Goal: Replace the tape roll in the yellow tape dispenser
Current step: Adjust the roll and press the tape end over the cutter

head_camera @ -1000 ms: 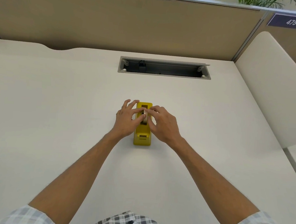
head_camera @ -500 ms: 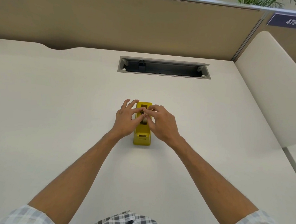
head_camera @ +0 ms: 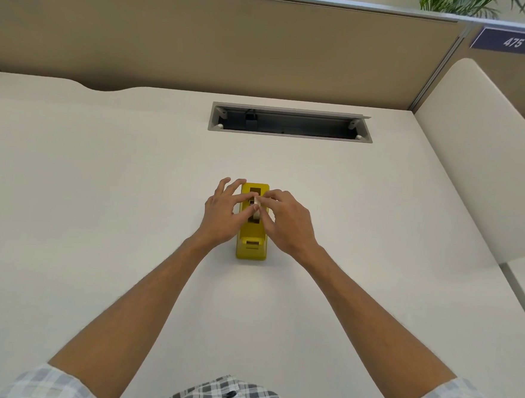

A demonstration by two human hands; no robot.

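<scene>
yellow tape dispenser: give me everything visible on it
The yellow tape dispenser looks like glossy plastic, a long block standing on the white desk, lengthwise away from the person. A dark slot runs along its top; a small stepped part sits at the near end. A pale tape roll sits at the slot. The left hand and right hand flank it, fingertips on the roll.

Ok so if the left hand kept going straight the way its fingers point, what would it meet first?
Likely bare white desk beyond the yellow tape dispenser; the left hand points away and slightly right. Depth is unclear.
</scene>
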